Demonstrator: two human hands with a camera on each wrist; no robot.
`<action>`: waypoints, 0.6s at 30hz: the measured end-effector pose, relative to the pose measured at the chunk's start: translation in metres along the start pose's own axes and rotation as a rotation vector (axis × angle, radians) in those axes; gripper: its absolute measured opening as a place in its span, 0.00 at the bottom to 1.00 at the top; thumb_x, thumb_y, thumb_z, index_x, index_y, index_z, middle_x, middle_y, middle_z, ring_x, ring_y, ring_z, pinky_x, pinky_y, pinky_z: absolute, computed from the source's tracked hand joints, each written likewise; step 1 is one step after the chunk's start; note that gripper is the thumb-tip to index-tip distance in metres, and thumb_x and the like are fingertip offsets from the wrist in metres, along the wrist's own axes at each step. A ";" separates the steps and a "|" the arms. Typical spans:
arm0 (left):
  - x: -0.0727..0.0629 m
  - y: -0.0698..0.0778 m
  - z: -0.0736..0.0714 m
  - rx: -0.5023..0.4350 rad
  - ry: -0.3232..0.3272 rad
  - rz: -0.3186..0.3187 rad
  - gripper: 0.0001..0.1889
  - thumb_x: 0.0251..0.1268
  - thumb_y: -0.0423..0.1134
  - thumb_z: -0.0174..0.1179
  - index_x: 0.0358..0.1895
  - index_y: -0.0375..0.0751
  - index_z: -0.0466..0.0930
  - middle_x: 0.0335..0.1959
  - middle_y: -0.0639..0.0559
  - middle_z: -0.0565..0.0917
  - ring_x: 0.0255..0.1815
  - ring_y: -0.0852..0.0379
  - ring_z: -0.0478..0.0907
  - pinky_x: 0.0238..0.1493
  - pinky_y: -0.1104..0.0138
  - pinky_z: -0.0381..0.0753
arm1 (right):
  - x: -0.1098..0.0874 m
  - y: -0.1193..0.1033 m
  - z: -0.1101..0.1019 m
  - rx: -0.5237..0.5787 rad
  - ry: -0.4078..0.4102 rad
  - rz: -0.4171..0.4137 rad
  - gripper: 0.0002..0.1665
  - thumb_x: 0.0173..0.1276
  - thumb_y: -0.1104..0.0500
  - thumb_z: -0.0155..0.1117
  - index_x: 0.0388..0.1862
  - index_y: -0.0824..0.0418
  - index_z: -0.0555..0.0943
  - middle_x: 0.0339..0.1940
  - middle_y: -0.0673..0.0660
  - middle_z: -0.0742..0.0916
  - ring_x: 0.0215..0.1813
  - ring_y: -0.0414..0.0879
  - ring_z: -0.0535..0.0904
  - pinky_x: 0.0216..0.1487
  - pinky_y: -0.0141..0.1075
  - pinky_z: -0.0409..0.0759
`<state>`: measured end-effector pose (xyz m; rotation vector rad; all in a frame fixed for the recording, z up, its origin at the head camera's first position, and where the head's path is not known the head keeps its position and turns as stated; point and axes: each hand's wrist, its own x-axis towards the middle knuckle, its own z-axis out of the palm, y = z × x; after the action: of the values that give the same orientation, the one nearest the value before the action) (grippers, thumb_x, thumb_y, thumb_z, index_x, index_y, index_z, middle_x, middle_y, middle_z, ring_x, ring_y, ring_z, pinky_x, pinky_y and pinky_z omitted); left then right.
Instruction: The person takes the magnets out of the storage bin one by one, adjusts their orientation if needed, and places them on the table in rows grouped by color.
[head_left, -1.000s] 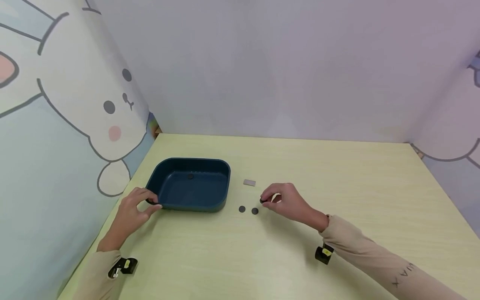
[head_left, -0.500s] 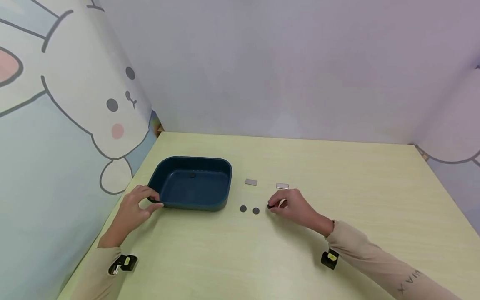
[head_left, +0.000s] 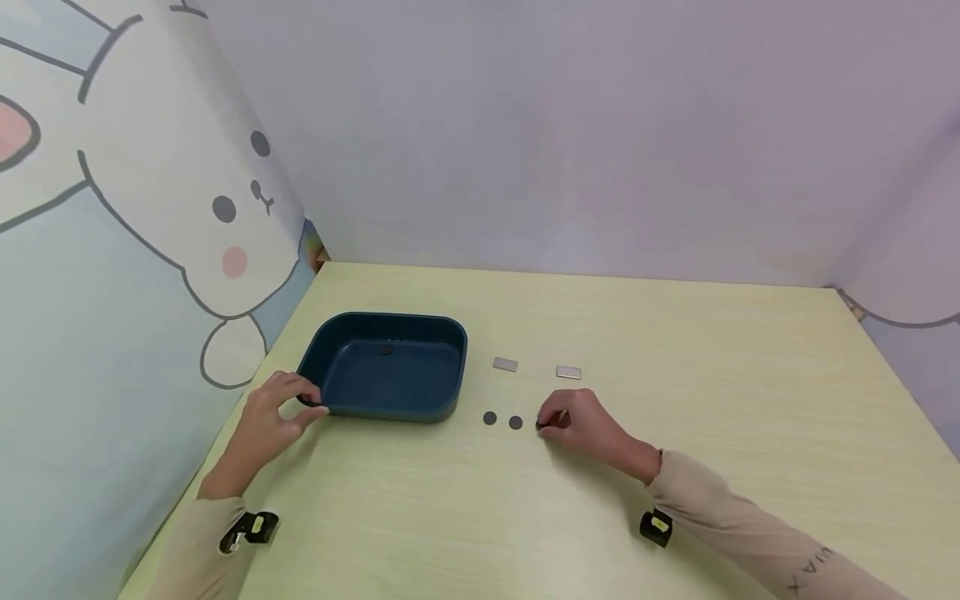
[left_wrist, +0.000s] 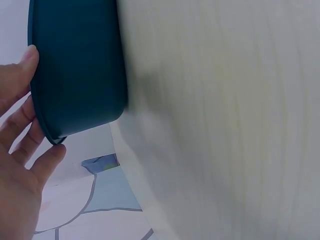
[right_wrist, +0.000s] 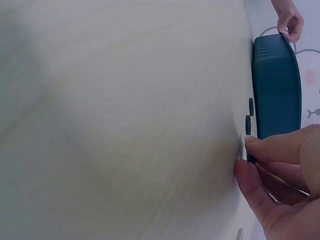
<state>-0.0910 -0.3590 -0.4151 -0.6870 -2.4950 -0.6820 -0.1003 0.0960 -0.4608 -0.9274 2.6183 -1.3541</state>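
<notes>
A dark blue rectangular tray [head_left: 397,415] stands on the left of the table. At its near left corner my left hand [head_left: 264,425] grips the rim between thumb and fingers, as the left wrist view also shows on the tray wall [left_wrist: 80,65]. My right hand [head_left: 588,427] pinches a small dark disc [right_wrist: 251,159] low at the table, mostly hidden by thumb and forefinger. To its left lie two similar discs, a nearer one [head_left: 516,423] and a farther one [head_left: 490,418], in a rough row. Another dark disc [head_left: 386,350] is inside the tray.
Two thin grey rectangular pieces lie behind the discs: a left one [head_left: 506,364] and a right one [head_left: 568,372]. The pale yellow table [head_left: 720,358] meets a plain wall at the back. A panel with a cartoon rabbit [head_left: 172,192] rises along the left edge.
My right hand has moved slightly right and nearer with the pinched disc, down beside the other two. The right grey piece came into view from behind it. My left hand stays on the rim.
</notes>
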 end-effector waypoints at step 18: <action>0.001 0.002 0.000 0.002 -0.003 0.017 0.17 0.32 0.26 0.76 0.26 0.44 0.79 0.26 0.56 0.78 0.32 0.59 0.70 0.34 0.65 0.69 | 0.002 0.002 0.006 -0.110 -0.003 0.007 0.06 0.54 0.69 0.72 0.24 0.60 0.84 0.28 0.49 0.81 0.28 0.36 0.75 0.30 0.29 0.76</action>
<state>-0.0903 -0.3569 -0.4140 -0.7084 -2.4896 -0.6730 -0.1010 0.0918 -0.4657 -0.9309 2.7151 -1.2163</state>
